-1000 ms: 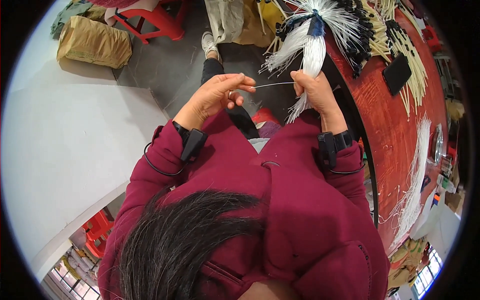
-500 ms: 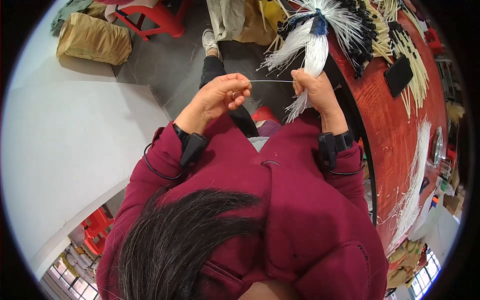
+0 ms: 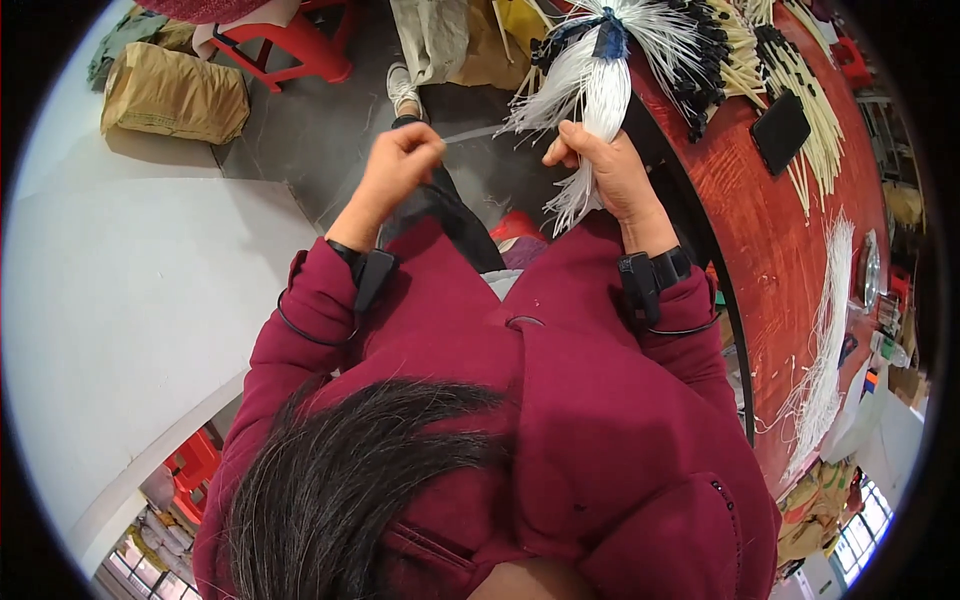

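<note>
- The bundle of white strips (image 3: 592, 95) stood nearly upright in front of our chest, just off the edge of the red table (image 3: 770, 250), its top fanned out and a dark blue band around its neck.
- Our right hand (image 3: 600, 170) was clenched around the lower part of that bundle, the thumb across the front; a frayed tail of strips hung out below the fist.
- A single strip (image 3: 478, 133) ran sideways from the bundle to our left hand (image 3: 400, 165), whose fingertips were pinched shut on its free end, with the strip looking taut between the two hands.
- We judged that the step in hand was drawing one strip clear of the rest. To do it well, we would hold the right fist firm so the bundle did not slide, pull level and steadily, and keep the pinch near the tip so that only one strip came.
- A jerk could, in our view, drag neighbouring strips along or loosen the band.
- Both wrists wore a black strap, and the sleeves were dark red.
- On the table lay more strips with black ends (image 3: 715, 60), pale sticks (image 3: 815, 110), a flat black phone (image 3: 780, 130) and a loose sheaf of white strips (image 3: 825, 340) further along.
- Beyond our hands on the floor were a red stool (image 3: 290, 50) and a brown sack (image 3: 175, 95), well apart from the work.
</note>
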A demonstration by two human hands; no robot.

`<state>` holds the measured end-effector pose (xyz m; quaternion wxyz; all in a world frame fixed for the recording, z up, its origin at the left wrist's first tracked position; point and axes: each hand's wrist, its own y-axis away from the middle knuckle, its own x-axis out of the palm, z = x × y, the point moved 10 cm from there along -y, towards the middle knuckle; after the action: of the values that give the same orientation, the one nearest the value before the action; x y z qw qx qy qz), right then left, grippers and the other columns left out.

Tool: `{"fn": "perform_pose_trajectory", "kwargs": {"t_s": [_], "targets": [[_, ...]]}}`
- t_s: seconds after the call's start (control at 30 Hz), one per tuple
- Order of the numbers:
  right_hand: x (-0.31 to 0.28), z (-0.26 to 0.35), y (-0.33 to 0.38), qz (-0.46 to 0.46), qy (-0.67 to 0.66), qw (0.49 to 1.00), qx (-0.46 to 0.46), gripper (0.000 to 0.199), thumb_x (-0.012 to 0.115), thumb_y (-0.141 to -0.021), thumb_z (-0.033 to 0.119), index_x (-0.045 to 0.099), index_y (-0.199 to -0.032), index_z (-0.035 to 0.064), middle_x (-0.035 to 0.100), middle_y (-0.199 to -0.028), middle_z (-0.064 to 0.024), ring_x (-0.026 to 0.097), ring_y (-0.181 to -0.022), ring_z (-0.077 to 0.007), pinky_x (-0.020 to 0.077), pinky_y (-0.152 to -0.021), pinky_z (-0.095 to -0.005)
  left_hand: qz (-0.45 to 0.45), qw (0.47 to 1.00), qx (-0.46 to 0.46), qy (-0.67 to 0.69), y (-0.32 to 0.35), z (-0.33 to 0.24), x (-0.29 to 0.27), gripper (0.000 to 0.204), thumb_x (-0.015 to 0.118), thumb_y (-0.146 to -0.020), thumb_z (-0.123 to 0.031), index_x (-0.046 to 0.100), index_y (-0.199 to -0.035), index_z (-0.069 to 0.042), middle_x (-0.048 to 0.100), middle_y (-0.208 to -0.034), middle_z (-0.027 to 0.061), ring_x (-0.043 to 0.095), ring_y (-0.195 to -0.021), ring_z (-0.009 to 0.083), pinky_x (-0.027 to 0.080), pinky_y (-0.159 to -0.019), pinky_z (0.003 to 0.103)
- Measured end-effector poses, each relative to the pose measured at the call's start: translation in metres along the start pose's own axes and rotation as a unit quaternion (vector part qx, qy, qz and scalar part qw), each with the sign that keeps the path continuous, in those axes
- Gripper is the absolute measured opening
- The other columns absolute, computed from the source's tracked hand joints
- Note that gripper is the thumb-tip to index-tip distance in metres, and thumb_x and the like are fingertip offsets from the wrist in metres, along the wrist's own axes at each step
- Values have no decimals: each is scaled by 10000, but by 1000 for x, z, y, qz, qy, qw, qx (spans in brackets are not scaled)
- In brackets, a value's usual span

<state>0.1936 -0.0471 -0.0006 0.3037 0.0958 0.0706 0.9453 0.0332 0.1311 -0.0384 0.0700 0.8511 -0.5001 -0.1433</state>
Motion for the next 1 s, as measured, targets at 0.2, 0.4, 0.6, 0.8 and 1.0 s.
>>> {"fn": "perform_pose_trajectory", "kwargs": {"t_s": [0.2, 0.4, 0.6, 0.8, 1.0], "targets": [[12, -3, 0, 47, -91, 995, 5, 283, 574, -899, 238, 674, -831, -18, 690, -896, -145, 627, -825, -167, 456, -722, -257, 19, 991, -130, 38, 14, -3, 34, 199, 662, -859, -259, 650, -895, -64, 574, -709, -40, 485, -580, 35, 379, -522, 199], [17, -8, 5, 23, -175, 983, 38, 320, 563, -908, 241, 671, -932, -60, 684, -953, -153, 635, -880, -173, 487, -782, -291, 117, 986, -15, 117, 14, -55, 135, 211, 669, -857, -250, 666, -943, -58, 585, -714, -29, 490, -571, 48, 352, -488, 199], [11, -9, 7, -9, -129, 990, 57, 314, 574, -902, 239, 676, -946, -55, 683, -904, -102, 614, -878, -136, 486, -773, -277, 110, 971, -38, 210, 5, -46, 140, 177, 643, -883, -214, 655, -949, -50, 604, -732, -6, 494, -552, 53, 345, -464, 198], [2, -12, 4, -32, -79, 996, 33, 290, 584, -897, 244, 692, -930, -24, 667, -822, -41, 553, -766, -88, 442, -703, -243, 158, 937, -154, 272, 28, -38, 123, 150, 623, -906, -202, 622, -919, -52, 626, -779, 18, 463, -507, 45, 322, -445, 176], [-1, -14, -1, -33, -31, 999, 8, 255, 590, -890, 246, 687, -835, 17, 639, -750, -13, 508, -709, -71, 396, -676, -235, 184, 938, -179, 232, 51, -24, 105, 116, 612, -914, -175, 610, -897, -60, 629, -799, 20, 449, -510, 38, 301, -436, 164]]}}
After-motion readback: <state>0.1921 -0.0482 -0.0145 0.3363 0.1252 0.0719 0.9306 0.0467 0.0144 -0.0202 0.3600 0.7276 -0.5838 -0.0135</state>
